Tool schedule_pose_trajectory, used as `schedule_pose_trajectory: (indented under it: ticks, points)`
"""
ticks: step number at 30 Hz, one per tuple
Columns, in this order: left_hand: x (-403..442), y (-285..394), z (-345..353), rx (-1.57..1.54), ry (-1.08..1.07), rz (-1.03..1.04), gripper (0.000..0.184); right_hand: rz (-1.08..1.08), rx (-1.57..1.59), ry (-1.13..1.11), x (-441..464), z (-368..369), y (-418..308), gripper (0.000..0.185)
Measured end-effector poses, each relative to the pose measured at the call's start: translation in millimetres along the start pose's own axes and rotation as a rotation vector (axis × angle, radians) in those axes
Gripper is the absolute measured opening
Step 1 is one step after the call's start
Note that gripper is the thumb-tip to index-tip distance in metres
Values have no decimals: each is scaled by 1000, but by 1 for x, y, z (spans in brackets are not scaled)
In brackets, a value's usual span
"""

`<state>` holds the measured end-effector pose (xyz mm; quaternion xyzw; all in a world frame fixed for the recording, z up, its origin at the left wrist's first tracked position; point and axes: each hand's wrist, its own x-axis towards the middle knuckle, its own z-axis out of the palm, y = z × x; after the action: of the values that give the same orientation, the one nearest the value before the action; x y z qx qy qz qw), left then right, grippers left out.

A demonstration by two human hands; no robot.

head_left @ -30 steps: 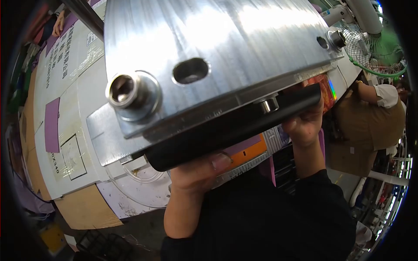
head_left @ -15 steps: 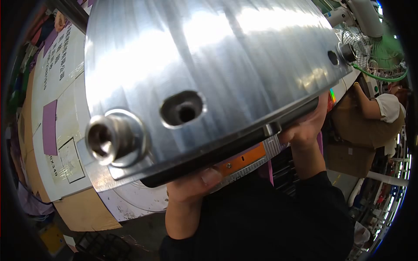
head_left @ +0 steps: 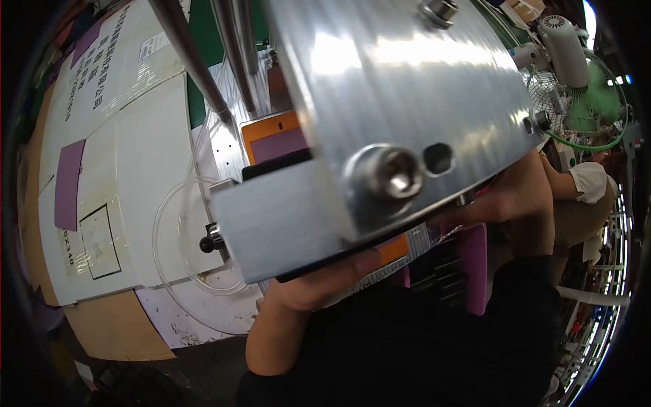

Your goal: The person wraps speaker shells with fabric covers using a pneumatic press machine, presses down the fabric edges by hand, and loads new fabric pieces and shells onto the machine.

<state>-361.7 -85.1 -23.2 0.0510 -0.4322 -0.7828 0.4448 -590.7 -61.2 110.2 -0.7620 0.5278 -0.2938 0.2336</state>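
Note:
A large shiny metal plate (head_left: 407, 102) with socket-head bolts (head_left: 397, 175) fills the upper middle of the view and hides much of what lies below it. Beneath its front edge, my left hand (head_left: 325, 281) reaches in with the thumb showing; the other fingers are hidden. My right hand (head_left: 508, 197) is under the plate's right side, smeared by motion, its fingertips out of sight. Between the hands, part of an orange frame (head_left: 392, 251) shows at the near edge. Farther back, a purple piece (head_left: 279, 146) lies within an orange frame.
Metal columns (head_left: 193, 64) rise behind the plate. A clear hose (head_left: 157, 230) curls at left beside a white carton sheet (head_left: 135, 197) bearing a purple strip (head_left: 69, 184). A purple panel (head_left: 472, 268) stands by my right arm. At right are a green fan (head_left: 590, 95) and a co-worker's sleeve (head_left: 588, 183).
My view has shifted, so the plate appears farther right and its left side block, the columns and the hose now show. My right hand appears farther right; my left hand stays under the front edge.

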Motion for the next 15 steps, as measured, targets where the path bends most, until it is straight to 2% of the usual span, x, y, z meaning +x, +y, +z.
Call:
schedule_pose_trajectory:
  ticks: [2,5,8,10,12,15]
  points:
    - [-3,1,-5,168,-48,33,58,12,-9,0,1,1,-3,47]
    - [4,10,6,123,7,-78,62,30,-28,12,0,1,-6,47]
    - [10,20,10,29,103,-316,78,52,-27,24,0,0,-7,47]
    - [16,24,15,-20,130,-382,93,66,-34,34,0,1,-7,47]
    - [20,23,17,-8,113,-379,100,76,-34,47,-1,0,-7,47]
    - [19,5,17,83,39,-286,100,98,-36,56,-2,2,-8,47]
